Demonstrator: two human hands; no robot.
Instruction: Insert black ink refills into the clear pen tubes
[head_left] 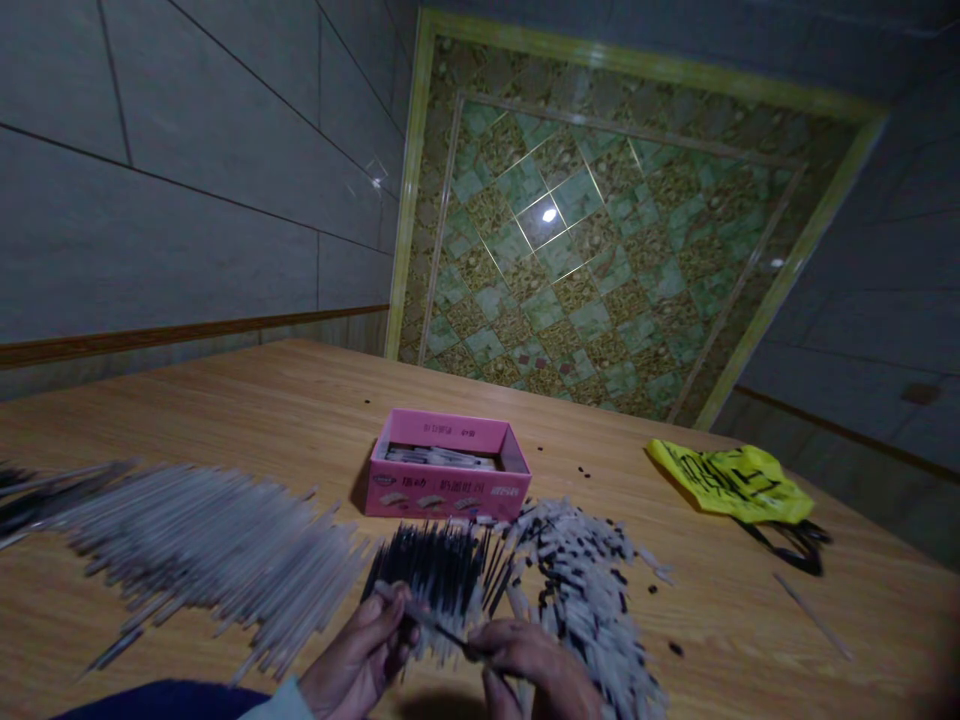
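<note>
Close to the table's near edge, my left hand point(367, 650) pinches a pale tube point(420, 612). My right hand point(532, 665) is closed on a thin dark rod point(454, 637) that lines up with the tube's end. Just beyond both hands lies a bunch of black thin rods point(431, 560). A wide pile of long pale tubes point(202, 550) spreads to the left. Many small white pieces mixed with black ones point(592, 600) are heaped to the right. Behind the black rods stands an open pink box point(446, 492) with pale pieces inside.
A yellow bag point(731, 482) with black lettering and dark straps lies at the right of the wooden table point(300, 390). One loose thin stick point(814, 617) is near it. Small black bits are scattered about. Dark rods point(30, 500) lie at the far left.
</note>
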